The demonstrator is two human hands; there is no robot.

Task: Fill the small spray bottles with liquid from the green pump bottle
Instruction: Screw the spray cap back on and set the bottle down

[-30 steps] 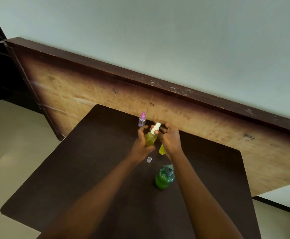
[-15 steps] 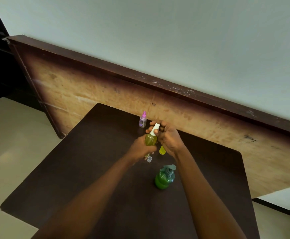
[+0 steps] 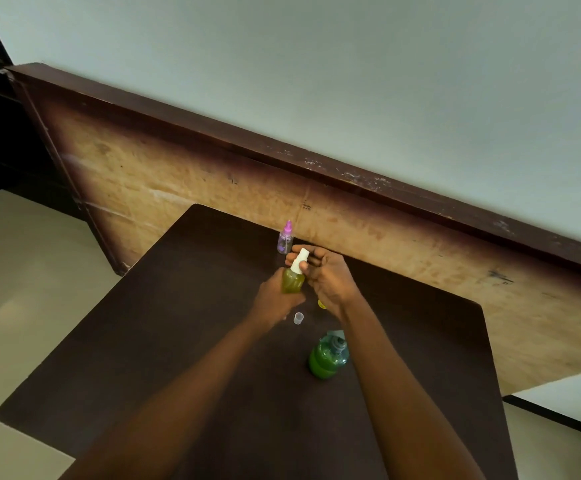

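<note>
Head view: you look down on a dark table (image 3: 178,341) set against a worn wooden board, with both your forearms reaching in.
Left hand: your left hand (image 3: 277,299) curls its fingers round the lower body of a small spray bottle (image 3: 293,280), holding it above the table, leaning slightly right.
Right hand: your right hand (image 3: 330,282) pinches the bottle's white spray top (image 3: 299,260) between thumb and fingertips.
Contents: yellow-green liquid fills the part of the body that shows.
Green pump bottle (image 3: 327,355): it stands untouched on the table between your forearms, closer to the right one.
Other things: a purple-topped small bottle (image 3: 285,239) stands beyond your hands, near the far edge. A clear cap (image 3: 298,318) sits on the table just below your left hand. A yellow object (image 3: 322,304) peeks from under your right hand, too hidden to name.
Step in hand: probably closing this filled bottle. Whether the top is turning on or off cannot be told.
Next move: it calls for a firm hold below and a gentle twist above, with the bottle kept near upright so nothing spills. After that comes the clear cap.
</note>
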